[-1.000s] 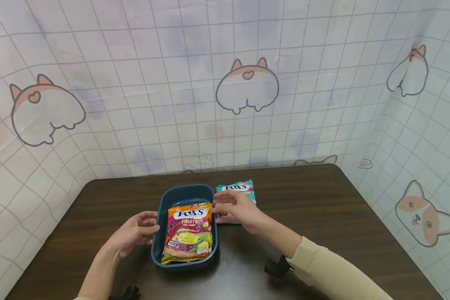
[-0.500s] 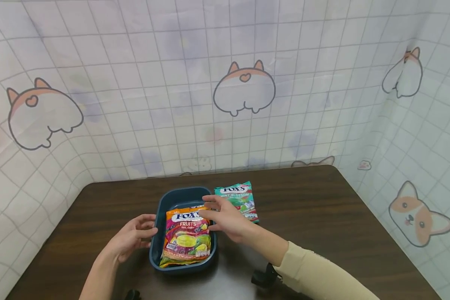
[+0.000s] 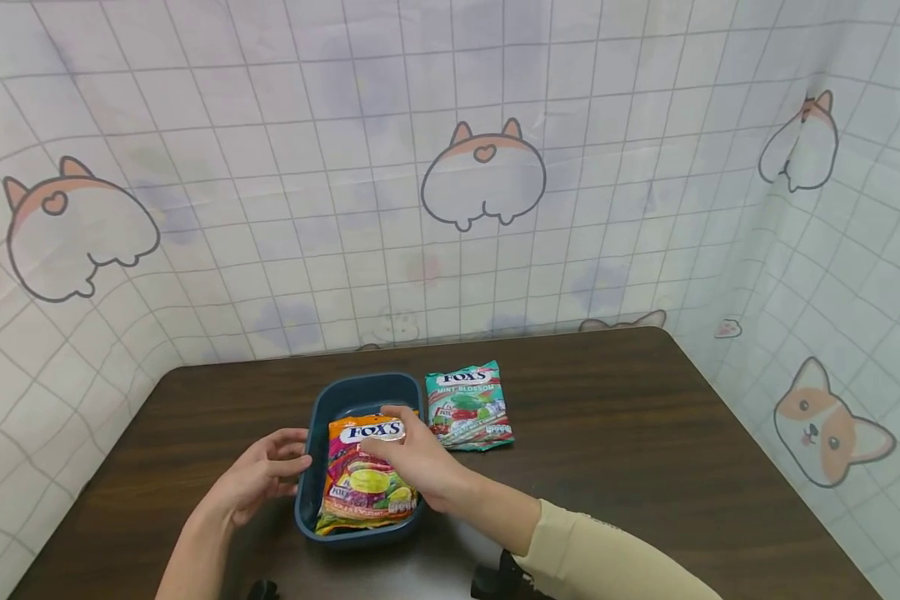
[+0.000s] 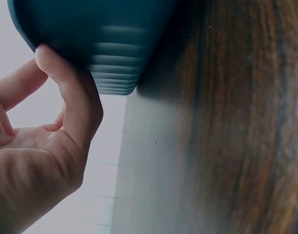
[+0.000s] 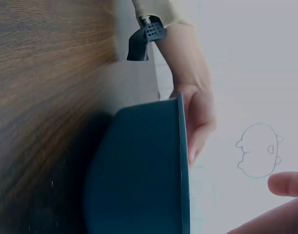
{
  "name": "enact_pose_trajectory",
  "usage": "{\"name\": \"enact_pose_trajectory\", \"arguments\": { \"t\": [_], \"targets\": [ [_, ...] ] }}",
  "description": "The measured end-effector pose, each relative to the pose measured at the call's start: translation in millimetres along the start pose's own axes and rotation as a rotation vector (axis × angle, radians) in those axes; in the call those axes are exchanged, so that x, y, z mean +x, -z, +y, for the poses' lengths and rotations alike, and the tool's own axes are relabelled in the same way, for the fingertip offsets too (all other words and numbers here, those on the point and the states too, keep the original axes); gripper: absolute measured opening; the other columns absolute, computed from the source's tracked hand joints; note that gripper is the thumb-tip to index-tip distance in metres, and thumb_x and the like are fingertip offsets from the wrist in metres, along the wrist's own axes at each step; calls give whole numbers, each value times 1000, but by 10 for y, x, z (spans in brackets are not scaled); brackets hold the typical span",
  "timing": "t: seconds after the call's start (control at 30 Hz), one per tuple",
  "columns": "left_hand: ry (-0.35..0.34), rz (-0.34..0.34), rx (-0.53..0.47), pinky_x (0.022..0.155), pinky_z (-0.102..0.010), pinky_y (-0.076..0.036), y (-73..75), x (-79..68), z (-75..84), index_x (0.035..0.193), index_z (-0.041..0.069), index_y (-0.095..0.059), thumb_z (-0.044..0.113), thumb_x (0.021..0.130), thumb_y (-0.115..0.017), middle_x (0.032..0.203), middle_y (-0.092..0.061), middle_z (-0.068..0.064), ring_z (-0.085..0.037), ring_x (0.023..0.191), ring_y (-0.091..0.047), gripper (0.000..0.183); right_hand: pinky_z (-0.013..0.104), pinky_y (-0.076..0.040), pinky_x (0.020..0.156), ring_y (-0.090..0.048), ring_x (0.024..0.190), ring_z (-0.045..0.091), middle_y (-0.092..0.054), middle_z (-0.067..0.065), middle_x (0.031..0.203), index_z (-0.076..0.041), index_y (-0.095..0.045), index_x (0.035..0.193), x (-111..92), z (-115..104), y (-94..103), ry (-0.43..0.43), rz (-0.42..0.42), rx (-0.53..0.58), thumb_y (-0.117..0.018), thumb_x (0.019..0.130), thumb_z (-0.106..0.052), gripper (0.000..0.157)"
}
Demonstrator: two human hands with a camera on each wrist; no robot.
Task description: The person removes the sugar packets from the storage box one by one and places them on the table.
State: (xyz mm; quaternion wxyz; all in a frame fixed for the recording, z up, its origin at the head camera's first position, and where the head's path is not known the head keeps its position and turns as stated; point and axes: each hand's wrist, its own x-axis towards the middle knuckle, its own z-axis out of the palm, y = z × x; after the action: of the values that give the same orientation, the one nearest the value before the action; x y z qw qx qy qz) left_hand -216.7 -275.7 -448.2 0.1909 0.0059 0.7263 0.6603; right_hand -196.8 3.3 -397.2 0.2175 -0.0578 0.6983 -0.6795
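A dark blue plastic bin (image 3: 317, 492) stands on the table. Inside it lies an orange and magenta FOX'S Fruits candy bag (image 3: 363, 483). My left hand (image 3: 253, 477) rests its fingertips against the bin's left wall; in the left wrist view the fingers (image 4: 75, 105) touch the wall just by the rim. Over the bin's right rim reaches my right hand (image 3: 420, 458), thumb and fingers spread over the upper part of the candy bag and covering some of its print. A teal FOX'S Mint Blossom candy bag (image 3: 468, 408) lies flat just right of the bin.
The dark wood table (image 3: 607, 433) runs back to a white gridded cloth (image 3: 307, 208) printed with cartoon dogs, which also hangs along both sides. A black wrist camera (image 3: 504, 577) sits under the right wrist.
My right hand has moved left from above the teal candy bag to over the Fruits candy bag, uncovering the teal one. The left hand stays against the bin.
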Motion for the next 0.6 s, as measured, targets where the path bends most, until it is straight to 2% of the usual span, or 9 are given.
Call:
{"name": "enact_pose_trajectory", "arguments": {
  "t": [0.27,0.43,0.6],
  "targets": [
    [6,0,-4,85,-41,-58,-6,4,-3,149,-7,-27,12,104,-60,126,-60,-16,-24,100,-63,59,55,-48,101,-57,115,31,-54,14,134,-12,-38,153,14,52,-48,-1,51,34,-72,98,-25,66],
    [9,1,-3,85,-41,-57,0,-20,-3,148,-7,-28,11,104,-59,123,-60,-14,-23,100,-62,57,54,-47,103,-56,120,34,-51,17,140,-12,-40,152,16,32,-28,-6,81,102,-71,98,-25,63],
    [8,0,5,85,-41,-57,-6,-19,39,148,-7,-27,12,104,-60,122,-59,-14,-23,99,-62,58,52,-41,110,-51,128,35,-42,21,148,-7,-41,151,50,3,19,-15,79,194,-70,99,-20,61]
  ]
}}
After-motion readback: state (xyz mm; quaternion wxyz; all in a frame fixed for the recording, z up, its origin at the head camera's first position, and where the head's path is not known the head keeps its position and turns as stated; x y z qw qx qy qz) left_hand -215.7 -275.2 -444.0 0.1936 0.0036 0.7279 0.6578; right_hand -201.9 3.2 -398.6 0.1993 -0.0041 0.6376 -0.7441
